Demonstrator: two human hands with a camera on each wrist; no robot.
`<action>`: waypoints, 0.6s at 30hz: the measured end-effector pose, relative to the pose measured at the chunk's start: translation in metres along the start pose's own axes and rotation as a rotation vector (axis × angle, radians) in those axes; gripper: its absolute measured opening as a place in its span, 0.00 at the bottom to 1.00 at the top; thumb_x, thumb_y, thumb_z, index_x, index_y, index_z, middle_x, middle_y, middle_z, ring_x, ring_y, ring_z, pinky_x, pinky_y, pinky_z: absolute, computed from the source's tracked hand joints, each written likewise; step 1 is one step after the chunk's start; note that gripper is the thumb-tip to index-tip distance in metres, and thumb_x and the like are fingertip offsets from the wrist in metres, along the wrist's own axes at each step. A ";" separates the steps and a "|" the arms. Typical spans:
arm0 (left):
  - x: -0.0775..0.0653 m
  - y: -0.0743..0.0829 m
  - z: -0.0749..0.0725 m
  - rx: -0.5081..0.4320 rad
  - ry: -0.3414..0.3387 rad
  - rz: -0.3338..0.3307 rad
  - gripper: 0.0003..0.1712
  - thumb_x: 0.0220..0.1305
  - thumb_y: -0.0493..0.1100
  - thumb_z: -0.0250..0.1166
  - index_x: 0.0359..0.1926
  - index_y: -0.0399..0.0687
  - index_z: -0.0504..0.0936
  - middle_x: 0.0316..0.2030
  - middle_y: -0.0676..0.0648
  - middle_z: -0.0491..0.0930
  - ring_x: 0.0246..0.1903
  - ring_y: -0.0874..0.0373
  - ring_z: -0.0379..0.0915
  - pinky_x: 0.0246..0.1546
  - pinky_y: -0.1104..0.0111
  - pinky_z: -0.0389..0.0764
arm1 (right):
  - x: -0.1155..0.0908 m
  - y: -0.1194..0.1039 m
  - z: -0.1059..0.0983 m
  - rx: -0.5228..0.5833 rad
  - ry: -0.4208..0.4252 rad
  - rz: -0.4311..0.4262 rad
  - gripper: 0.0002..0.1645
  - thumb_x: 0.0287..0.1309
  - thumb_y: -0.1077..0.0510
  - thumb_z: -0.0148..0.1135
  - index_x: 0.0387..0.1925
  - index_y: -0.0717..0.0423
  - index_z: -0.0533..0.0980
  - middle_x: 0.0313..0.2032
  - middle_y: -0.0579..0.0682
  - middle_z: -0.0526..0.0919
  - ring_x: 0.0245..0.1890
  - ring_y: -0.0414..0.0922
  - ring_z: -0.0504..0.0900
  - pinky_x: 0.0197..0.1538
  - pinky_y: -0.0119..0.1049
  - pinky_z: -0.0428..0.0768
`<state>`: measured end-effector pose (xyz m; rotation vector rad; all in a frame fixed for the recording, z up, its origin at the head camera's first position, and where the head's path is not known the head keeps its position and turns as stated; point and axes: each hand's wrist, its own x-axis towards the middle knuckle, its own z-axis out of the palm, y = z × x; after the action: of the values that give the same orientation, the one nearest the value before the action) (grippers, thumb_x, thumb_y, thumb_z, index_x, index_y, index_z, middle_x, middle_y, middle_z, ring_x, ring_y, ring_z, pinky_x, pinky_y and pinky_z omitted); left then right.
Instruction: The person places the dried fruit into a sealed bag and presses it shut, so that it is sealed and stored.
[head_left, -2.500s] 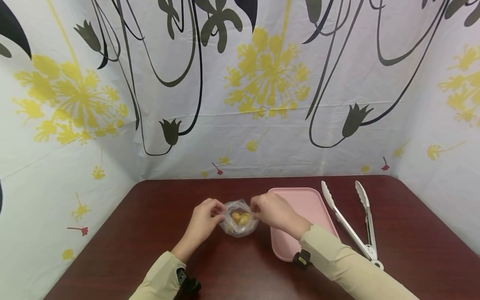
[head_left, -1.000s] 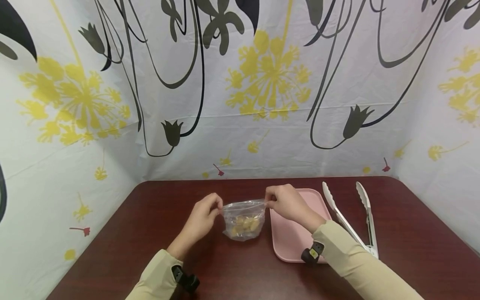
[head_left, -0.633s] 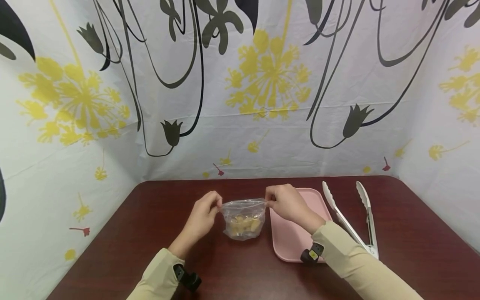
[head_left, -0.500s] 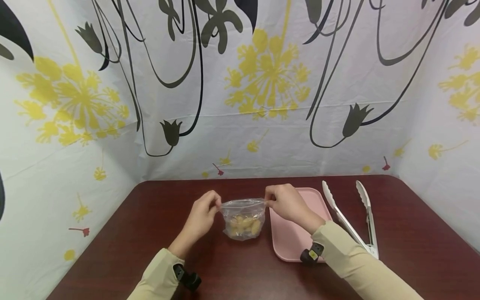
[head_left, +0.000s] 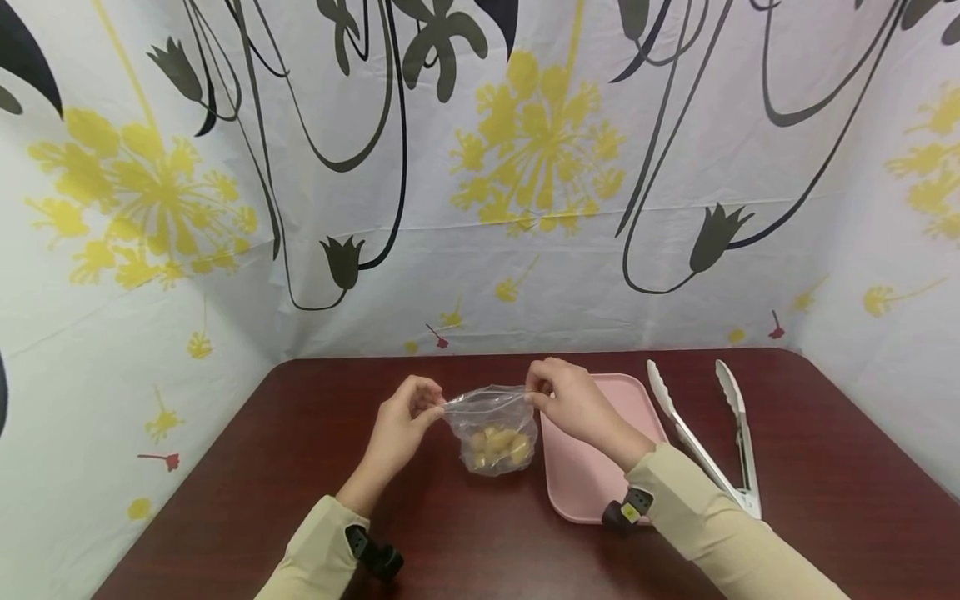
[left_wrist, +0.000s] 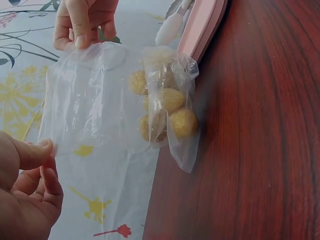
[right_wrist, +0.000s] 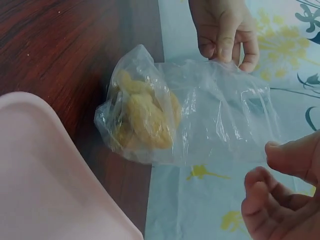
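Observation:
A clear plastic bag [head_left: 491, 412] with a strip along its mouth is held upright between both hands. Several rounded yellow-brown lumps [left_wrist: 167, 100] fill its lower part. My left hand [head_left: 401, 423] pinches the left corner of the mouth between thumb and fingers; in the left wrist view its thumb [left_wrist: 35, 152] presses on the corner. On the opposite corner is my right hand [head_left: 573, 404], thumb and fingertips at the bag's edge. Seen from the right wrist, the right thumb [right_wrist: 292, 155] lies against the plastic, while the bag's bottom sits close over the table [right_wrist: 60, 45].
A pink tray [head_left: 581, 475] lies just right of the bag, under the right forearm. Beyond it, metal tongs [head_left: 701, 450] with pale tips stand spread apart. A patterned cloth [head_left: 450, 192] hangs behind the dark red table.
Earlier the bag's mouth faced the camera, showing the lumps through it; now its front side shows. In the last half second it shifted slightly right and its mouth tilted, left fingers spreading somewhat.

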<state>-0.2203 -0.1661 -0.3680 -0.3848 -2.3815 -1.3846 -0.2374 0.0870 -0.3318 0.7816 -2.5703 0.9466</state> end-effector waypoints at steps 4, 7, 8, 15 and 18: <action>0.000 0.000 0.002 -0.001 0.006 0.014 0.12 0.55 0.29 0.66 0.38 0.42 0.74 0.31 0.47 0.82 0.32 0.60 0.76 0.33 0.71 0.78 | 0.000 0.002 0.000 0.080 -0.069 0.076 0.08 0.56 0.64 0.63 0.26 0.52 0.73 0.25 0.48 0.79 0.24 0.41 0.78 0.28 0.33 0.75; 0.000 0.001 0.004 -0.010 0.011 0.015 0.12 0.56 0.28 0.66 0.36 0.42 0.72 0.31 0.46 0.82 0.32 0.60 0.76 0.32 0.73 0.77 | 0.000 0.003 0.000 0.176 -0.112 0.140 0.05 0.58 0.66 0.61 0.29 0.56 0.73 0.24 0.52 0.80 0.24 0.47 0.80 0.27 0.33 0.77; 0.000 0.001 0.004 -0.020 0.012 0.013 0.12 0.56 0.28 0.66 0.36 0.42 0.71 0.31 0.46 0.83 0.32 0.60 0.77 0.33 0.73 0.78 | 0.000 0.004 0.000 0.199 -0.119 0.155 0.04 0.58 0.66 0.60 0.31 0.57 0.73 0.25 0.53 0.80 0.24 0.48 0.81 0.26 0.33 0.77; 0.001 0.002 0.009 -0.084 0.011 -0.026 0.12 0.56 0.28 0.65 0.35 0.39 0.70 0.33 0.43 0.83 0.33 0.58 0.77 0.34 0.74 0.77 | 0.002 0.005 0.002 0.146 -0.126 0.111 0.05 0.54 0.64 0.65 0.35 0.58 0.80 0.28 0.48 0.79 0.23 0.42 0.80 0.27 0.31 0.77; 0.001 0.001 0.010 -0.090 0.017 -0.029 0.11 0.56 0.28 0.65 0.36 0.39 0.71 0.33 0.43 0.82 0.33 0.59 0.76 0.33 0.74 0.77 | 0.002 0.006 0.003 0.120 -0.108 0.092 0.04 0.53 0.63 0.67 0.33 0.56 0.83 0.29 0.47 0.79 0.22 0.41 0.79 0.26 0.30 0.76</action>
<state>-0.2225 -0.1563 -0.3713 -0.3614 -2.3256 -1.5064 -0.2422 0.0878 -0.3362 0.7714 -2.6825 1.1249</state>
